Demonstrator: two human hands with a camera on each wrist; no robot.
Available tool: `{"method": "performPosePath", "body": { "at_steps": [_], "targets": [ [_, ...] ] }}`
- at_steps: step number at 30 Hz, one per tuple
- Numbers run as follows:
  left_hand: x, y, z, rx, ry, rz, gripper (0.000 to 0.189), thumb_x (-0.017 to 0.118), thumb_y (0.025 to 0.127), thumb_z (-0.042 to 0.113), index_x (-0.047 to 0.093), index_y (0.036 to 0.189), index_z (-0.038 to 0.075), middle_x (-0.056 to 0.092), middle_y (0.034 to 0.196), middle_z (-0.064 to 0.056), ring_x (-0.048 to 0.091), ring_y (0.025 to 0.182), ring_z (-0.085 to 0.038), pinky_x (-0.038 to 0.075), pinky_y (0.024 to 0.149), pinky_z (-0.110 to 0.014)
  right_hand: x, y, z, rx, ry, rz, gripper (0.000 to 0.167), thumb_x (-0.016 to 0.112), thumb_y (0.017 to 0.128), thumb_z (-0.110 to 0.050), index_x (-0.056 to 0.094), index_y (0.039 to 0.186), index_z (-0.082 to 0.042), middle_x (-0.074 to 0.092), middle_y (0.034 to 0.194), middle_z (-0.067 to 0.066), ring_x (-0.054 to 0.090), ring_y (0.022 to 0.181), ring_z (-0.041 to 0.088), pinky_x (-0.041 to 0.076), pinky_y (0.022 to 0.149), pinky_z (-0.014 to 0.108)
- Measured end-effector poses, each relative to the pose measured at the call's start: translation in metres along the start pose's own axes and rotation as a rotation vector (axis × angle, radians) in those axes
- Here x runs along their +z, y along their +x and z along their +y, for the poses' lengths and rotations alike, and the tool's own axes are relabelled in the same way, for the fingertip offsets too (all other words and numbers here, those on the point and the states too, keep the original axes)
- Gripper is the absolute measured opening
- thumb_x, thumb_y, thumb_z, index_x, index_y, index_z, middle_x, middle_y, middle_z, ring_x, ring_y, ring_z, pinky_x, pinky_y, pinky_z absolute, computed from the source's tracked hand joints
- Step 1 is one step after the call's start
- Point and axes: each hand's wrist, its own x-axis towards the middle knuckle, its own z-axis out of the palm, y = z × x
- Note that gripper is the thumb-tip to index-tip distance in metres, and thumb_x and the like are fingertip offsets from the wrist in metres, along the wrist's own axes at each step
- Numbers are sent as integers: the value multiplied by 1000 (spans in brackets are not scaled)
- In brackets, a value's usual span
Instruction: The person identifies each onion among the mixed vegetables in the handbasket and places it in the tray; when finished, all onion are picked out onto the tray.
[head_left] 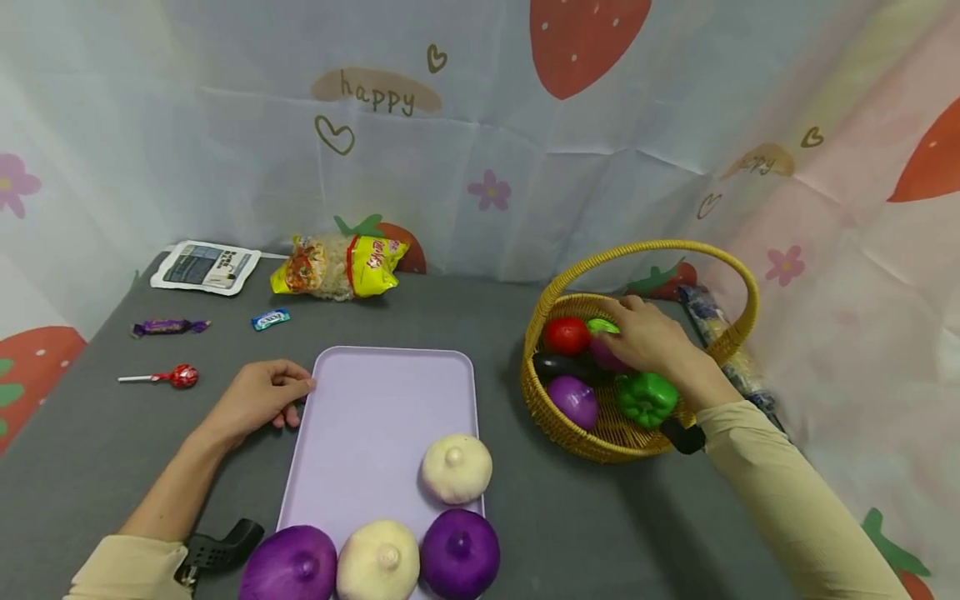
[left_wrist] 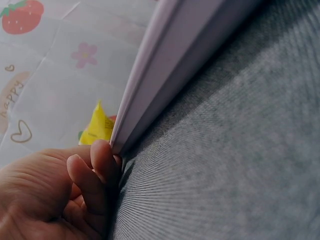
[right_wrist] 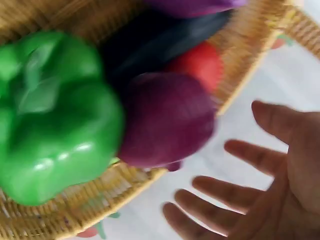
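My left hand [head_left: 258, 396] lies beside the lilac tray [head_left: 375, 400]. Its fingers are curled, the tips pinching the tray's left rim in the left wrist view. My right hand [head_left: 645, 333] reaches over the yellow wicker basket [head_left: 536, 400]. Spread fingers hold nothing in the right wrist view, close to a reddish-purple onion [right_wrist: 167, 120] but apart from it. The basket also contains a green bell pepper [head_left: 647, 398], a dark eggplant [head_left: 558, 365], a red tomato [head_left: 567, 335], a purple bulb [head_left: 573, 402] and something light green [head_left: 602, 326], partly hidden by the hand.
Cream bulbs [head_left: 457, 468] and purple bulbs [head_left: 460, 554] are on and around the tray's near end. Left and behind lie a lollipop [head_left: 182, 376], a purple-wrapped candy [head_left: 171, 327], a blue candy [head_left: 270, 319], a white packet [head_left: 206, 267] and a yellow noodle bag [head_left: 337, 267]. The basket's handle [head_left: 652, 245] arches high.
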Motion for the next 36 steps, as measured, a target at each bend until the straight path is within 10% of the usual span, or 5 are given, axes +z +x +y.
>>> {"method": "performPosePath", "body": {
  "at_steps": [7, 12, 20, 29, 36],
  "targets": [
    [0, 0, -1, -14, 1, 6, 36, 59, 98, 24, 59, 115, -7, 62, 65, -3, 57, 50, -8, 48, 49, -25, 12, 11, 15, -75, -4, -141, 51, 54, 99, -31, 48, 138, 1, 60, 125, 26, 57, 114, 42, 47, 92, 56],
    [1, -1, -2, -19, 5, 6, 36, 59, 98, 24, 59, 115, -7, 63, 66, -3, 57, 50, -9, 49, 49, -25, 12, 3, 11, -128, -2, -70, 50, 60, 95, -29, 53, 134, 1, 62, 122, 25, 58, 112, 41, 48, 92, 55],
    [1, 2, -3, -16, 12, 5, 33, 59, 98, 22, 59, 114, -7, 63, 67, -3, 59, 51, -9, 50, 49, -26, 5, -39, -22, -93, -14, 144, 52, 61, 91, -40, 56, 136, -14, 59, 120, 19, 60, 83, 29, 47, 57, 37],
    [-1, 5, 1, -3, 19, 1, 35, 59, 98, 22, 59, 115, -8, 63, 67, -2, 59, 51, -9, 49, 49, -25, 9, -69, -81, -488, 44, 565, 46, 63, 84, -39, 65, 124, -16, 63, 113, 8, 62, 88, 20, 53, 68, 35],
    [1, 3, 0, -13, 29, 2, 37, 59, 98, 24, 60, 115, -8, 64, 67, -2, 59, 50, -9, 49, 49, -26, 22, -61, -146, -752, -17, 550, 50, 65, 82, -36, 60, 128, -18, 61, 121, 7, 62, 104, 22, 53, 86, 36]
  ]
}}
